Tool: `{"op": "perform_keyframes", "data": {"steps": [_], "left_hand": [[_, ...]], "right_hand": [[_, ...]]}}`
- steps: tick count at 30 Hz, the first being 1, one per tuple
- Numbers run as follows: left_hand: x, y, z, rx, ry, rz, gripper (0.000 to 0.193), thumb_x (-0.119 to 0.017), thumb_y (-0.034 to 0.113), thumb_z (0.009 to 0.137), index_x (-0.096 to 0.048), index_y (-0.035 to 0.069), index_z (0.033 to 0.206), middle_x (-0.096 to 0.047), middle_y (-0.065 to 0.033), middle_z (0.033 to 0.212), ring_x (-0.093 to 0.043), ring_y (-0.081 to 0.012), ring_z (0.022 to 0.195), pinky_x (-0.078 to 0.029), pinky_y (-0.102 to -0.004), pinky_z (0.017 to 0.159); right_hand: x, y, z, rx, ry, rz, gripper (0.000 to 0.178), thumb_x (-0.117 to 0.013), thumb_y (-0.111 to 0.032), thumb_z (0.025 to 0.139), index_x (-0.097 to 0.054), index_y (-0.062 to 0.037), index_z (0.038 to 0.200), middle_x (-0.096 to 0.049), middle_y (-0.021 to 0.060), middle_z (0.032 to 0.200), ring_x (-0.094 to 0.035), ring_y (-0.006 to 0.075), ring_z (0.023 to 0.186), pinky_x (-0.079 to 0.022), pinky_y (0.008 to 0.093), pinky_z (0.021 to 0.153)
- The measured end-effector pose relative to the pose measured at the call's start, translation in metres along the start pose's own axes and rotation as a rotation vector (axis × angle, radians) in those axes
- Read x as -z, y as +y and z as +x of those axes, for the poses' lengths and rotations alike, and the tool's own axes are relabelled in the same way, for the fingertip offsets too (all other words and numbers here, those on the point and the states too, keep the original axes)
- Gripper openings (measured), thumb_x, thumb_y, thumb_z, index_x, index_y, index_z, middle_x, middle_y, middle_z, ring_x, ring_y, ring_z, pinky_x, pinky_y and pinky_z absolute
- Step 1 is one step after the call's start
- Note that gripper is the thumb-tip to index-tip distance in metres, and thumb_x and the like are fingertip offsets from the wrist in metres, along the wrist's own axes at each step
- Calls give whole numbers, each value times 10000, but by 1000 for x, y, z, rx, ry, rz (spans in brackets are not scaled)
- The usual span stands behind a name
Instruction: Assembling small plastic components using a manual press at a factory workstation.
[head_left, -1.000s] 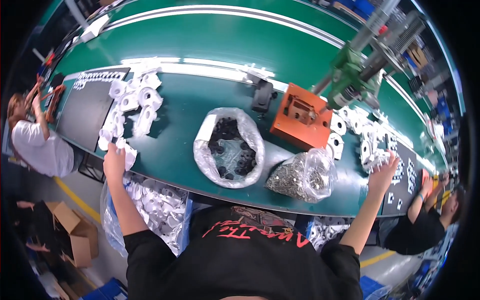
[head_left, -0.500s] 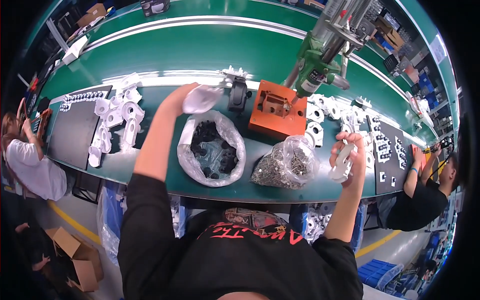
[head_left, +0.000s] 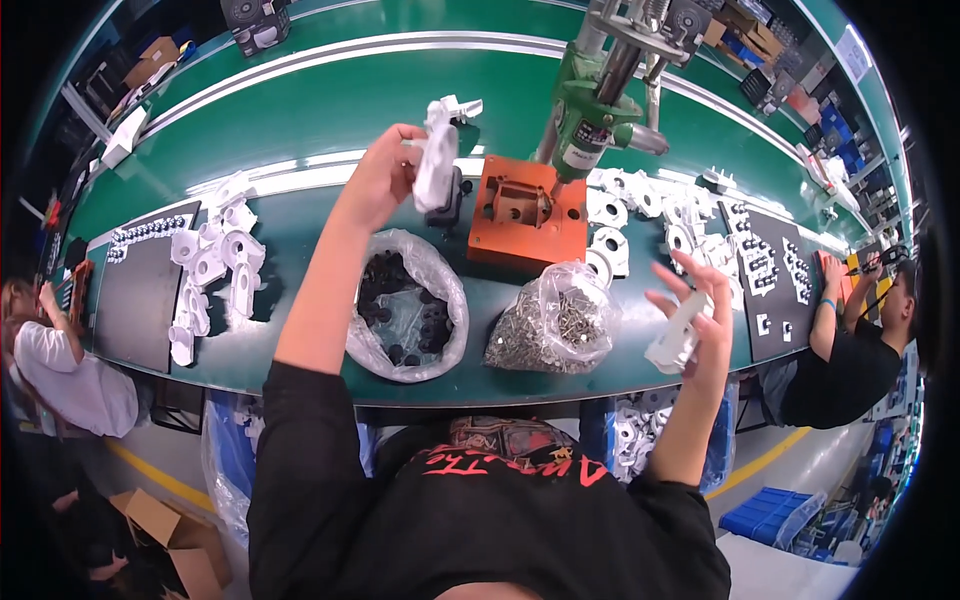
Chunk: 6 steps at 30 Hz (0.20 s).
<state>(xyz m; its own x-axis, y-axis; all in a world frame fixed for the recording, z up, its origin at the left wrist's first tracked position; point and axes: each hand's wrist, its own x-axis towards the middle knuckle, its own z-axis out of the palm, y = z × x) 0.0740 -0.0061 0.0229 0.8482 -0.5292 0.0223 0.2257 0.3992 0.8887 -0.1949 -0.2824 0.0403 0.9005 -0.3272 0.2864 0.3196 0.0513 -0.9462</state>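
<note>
My left hand (head_left: pixel 385 178) is raised over the table, closed on a white plastic housing (head_left: pixel 434 172) held upright. Partly hidden behind that piece is a black block-shaped holder (head_left: pixel 447 203). My right hand (head_left: pixel 708 325) holds another white plastic part (head_left: pixel 680 338) against the palm with the thumb side, its other fingers spread. Between my arms lie an open clear bag of black round parts (head_left: pixel 455 335) and a bag of metal screws (head_left: pixel 530 330). Behind the screws sits an orange fixture block (head_left: pixel 520 250), beneath a green press (head_left: pixel 590 125).
White housings are heaped at left (head_left: pixel 208 268) and right (head_left: pixel 690 215). Dark boards (head_left: pixel 135 300) carrying small parts flank them. A co-worker (head_left: pixel 845 370) sits at right, another person (head_left: pixel 75 375) at left. Blue bins (head_left: pixel 715 440) stand below the table edge.
My left hand has moved right and farther away with its white part, now in front of the black holder. My right hand's fingers have spread more around its part. The view has shifted slightly.
</note>
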Motion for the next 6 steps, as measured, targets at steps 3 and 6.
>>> {"op": "perform_keyframes", "data": {"steps": [3, 6], "left_hand": [[-21, -15, -47, -64, -206, 66, 323, -550, 49, 807, -480, 58, 1122, -598, -65, 865, -588, -120, 700, -430, -216, 576], [-31, -37, -88, -169, -378, 213, 534, -669, 130, 775, -401, 70, 1232, -541, -140, 1181, -564, -236, 1064, -368, -404, 1015]], "right_hand": [[-46, 7, 17, 86, -117, 2, 630, -647, -305, 743, -372, -33, 1241, -261, 268, 1409, -351, 417, 1271, -348, 472, 1014], [-91, 10, 30, 182, -327, -26, 663, -682, -184, 734, -323, -42, 1273, -207, 222, 1452, -267, 339, 1337, -215, 473, 1093]]}}
